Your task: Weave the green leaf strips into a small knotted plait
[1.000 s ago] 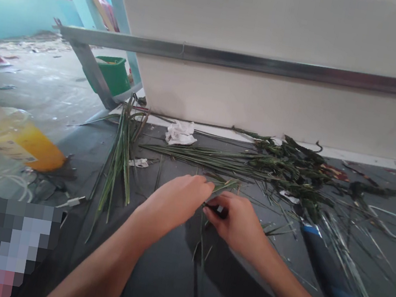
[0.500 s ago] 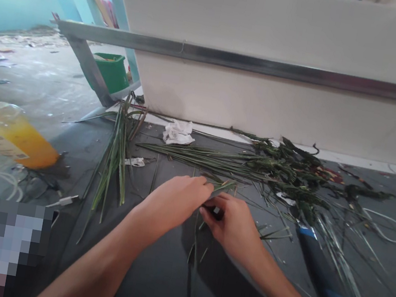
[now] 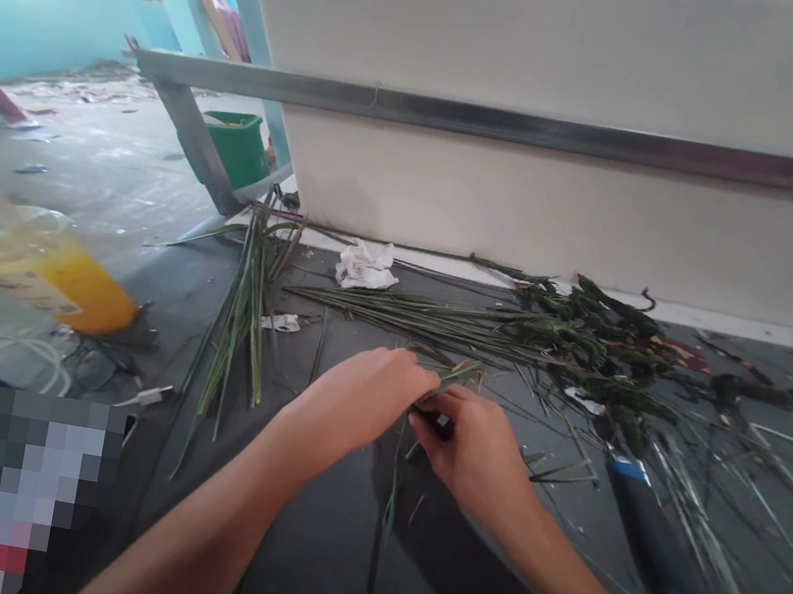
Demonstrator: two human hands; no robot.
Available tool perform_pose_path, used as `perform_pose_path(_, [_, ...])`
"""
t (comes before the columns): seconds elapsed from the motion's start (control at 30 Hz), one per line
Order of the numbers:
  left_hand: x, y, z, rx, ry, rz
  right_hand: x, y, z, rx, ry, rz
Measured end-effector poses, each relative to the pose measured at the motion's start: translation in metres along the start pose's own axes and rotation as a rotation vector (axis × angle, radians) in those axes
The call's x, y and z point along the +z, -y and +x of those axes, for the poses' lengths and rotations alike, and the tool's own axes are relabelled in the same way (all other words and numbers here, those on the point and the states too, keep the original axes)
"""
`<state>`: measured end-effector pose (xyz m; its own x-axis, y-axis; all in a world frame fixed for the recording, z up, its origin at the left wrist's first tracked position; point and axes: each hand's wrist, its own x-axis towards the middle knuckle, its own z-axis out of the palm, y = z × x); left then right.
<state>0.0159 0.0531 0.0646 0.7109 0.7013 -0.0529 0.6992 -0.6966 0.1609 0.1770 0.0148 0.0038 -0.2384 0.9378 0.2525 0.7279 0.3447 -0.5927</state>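
Close together over the dark tabletop, my left hand (image 3: 370,399) and my right hand (image 3: 468,436) both pinch a green leaf strip (image 3: 463,377). Its upper end sticks out between them, and a thin end hangs below. Their fingertips partly hide how the strip is folded. Just beyond lies a row of long green leaf strips (image 3: 394,313). A second bunch of strips (image 3: 240,311) is to the left. On the right sits a heap of dark green woven leaf pieces (image 3: 587,339).
A cup of orange drink (image 3: 36,267) stands at the left, above a coiled white cable (image 3: 22,351). Crumpled white tissue (image 3: 366,265) lies near the pale board (image 3: 518,206). A dark blue-banded handle (image 3: 658,554) is at the right. Behind the metal bar (image 3: 413,109) stands a green bin (image 3: 235,148).
The view has shifted slightly, so the surroundings appear a little farther right. Both hands keep their pinch on the leaf strip, with only small finger movement.
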Motion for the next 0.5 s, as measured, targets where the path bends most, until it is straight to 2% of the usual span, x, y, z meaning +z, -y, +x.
perform_pose_path(0.5, [0.0047,0.0051,0.004,0.001,0.023,0.004,0.0008,0.0018,0.0003,0.0,-0.015,0.004])
